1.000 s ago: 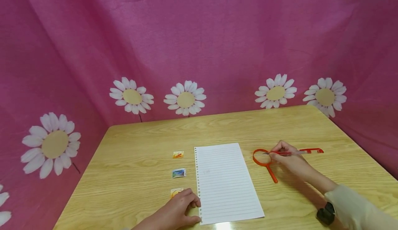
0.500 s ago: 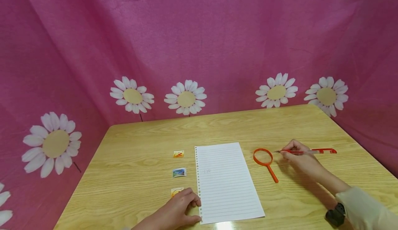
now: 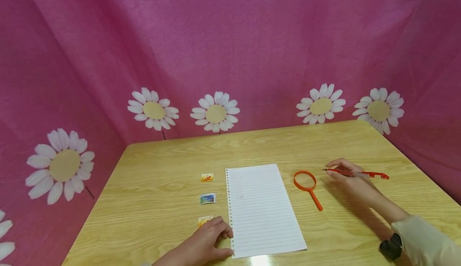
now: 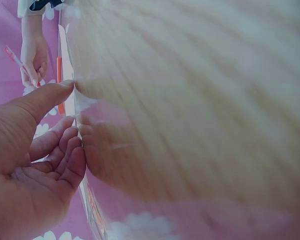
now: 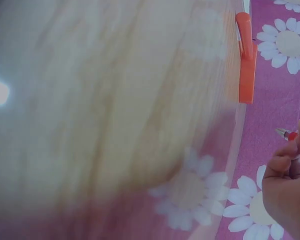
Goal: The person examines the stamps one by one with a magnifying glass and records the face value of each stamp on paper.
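In the head view my right hand (image 3: 354,182) holds a red pen (image 3: 372,175) above the table, its tip pointing left. The right wrist view shows the pen's metal tip (image 5: 281,132) beyond my fingertips. Left of that hand lies a red magnifying glass (image 3: 315,199), flat on the wood. My left hand (image 3: 205,240) rests on the table with relaxed fingers, touching the punched left edge of a lined sheet of paper (image 3: 264,222). The sheet bears a small pencil-like mark (image 3: 239,197). Under the left hand's fingers a yellow stamp (image 3: 204,221) is partly covered.
Farther back, in a column left of the paper, lie a blue-green stamp (image 3: 208,199) and another yellow stamp (image 3: 207,177). The wooden table (image 3: 151,186) ends at a pink curtain (image 3: 230,50) with printed daisies.
My right hand has drawn the pen rightward, away from the magnifying glass lens, and its index finger has lifted slightly. My left hand and the paper have stayed put.
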`<control>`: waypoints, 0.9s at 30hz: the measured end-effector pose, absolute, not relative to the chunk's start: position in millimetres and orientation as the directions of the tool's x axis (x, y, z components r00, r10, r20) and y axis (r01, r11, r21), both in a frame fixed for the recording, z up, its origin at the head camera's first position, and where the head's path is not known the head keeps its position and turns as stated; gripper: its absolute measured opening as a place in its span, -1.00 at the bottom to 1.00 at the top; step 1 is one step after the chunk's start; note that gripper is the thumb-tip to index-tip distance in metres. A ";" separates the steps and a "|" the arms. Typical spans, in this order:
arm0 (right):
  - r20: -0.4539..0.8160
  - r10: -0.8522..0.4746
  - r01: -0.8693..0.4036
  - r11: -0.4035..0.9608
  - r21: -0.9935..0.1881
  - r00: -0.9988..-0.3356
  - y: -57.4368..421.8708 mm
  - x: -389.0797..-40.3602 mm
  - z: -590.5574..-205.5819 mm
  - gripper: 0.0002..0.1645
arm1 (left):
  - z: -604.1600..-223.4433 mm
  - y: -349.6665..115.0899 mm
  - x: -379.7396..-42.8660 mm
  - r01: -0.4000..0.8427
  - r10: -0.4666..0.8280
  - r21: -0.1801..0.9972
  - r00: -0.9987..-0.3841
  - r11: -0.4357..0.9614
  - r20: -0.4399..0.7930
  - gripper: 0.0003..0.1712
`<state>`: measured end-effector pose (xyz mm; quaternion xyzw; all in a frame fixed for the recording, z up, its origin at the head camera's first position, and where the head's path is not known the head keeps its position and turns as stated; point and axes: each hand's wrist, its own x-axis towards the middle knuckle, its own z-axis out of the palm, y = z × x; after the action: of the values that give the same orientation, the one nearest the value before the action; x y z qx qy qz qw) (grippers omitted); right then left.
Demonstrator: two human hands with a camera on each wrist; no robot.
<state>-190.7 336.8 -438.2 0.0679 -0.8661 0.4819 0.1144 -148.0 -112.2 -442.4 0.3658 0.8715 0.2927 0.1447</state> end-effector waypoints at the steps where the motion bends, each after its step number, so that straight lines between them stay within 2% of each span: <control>1: 0.268 -0.007 -0.231 0.531 -0.816 -0.963 337.6 -191.0 -438.3 -0.68 | -442.4 -112.1 -147.9 0.553 0.722 0.616 -0.691 0.561 -0.037 -0.72; 7: 0.268 -0.005 -0.231 0.522 -0.821 -0.963 343.2 -192.6 -440.2 -0.71 | -442.7 -111.5 -147.0 0.565 0.719 0.603 -0.695 0.563 -0.020 -0.71; 13: 0.258 -0.021 -0.242 0.431 -0.870 -0.966 353.0 -191.0 -442.0 -0.76 | -442.5 -111.7 -146.6 0.549 0.713 0.615 -0.700 0.565 -0.029 -0.72; 19: 0.400 -0.116 -0.409 0.432 -0.804 -0.909 364.1 -189.5 -444.8 -0.64 | -442.5 -112.1 -146.9 0.539 0.715 0.630 -0.698 0.559 -0.037 -0.73; 22: 0.420 -0.173 -0.455 0.337 -0.824 -0.891 369.1 -189.8 -444.9 -0.59 | -442.4 -112.0 -147.4 0.533 0.715 0.635 -0.698 0.559 -0.044 -0.73; 27: 0.384 -0.202 -0.421 0.189 -0.887 -0.901 371.8 -190.2 -442.0 -0.60 | -441.8 -112.6 -147.4 0.518 0.717 0.648 -0.694 0.558 -0.063 -0.73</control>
<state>-190.2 371.8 -442.0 0.2033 -0.7658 0.6033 0.0905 -147.4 -112.6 -441.8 0.3558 0.8677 0.3069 0.1621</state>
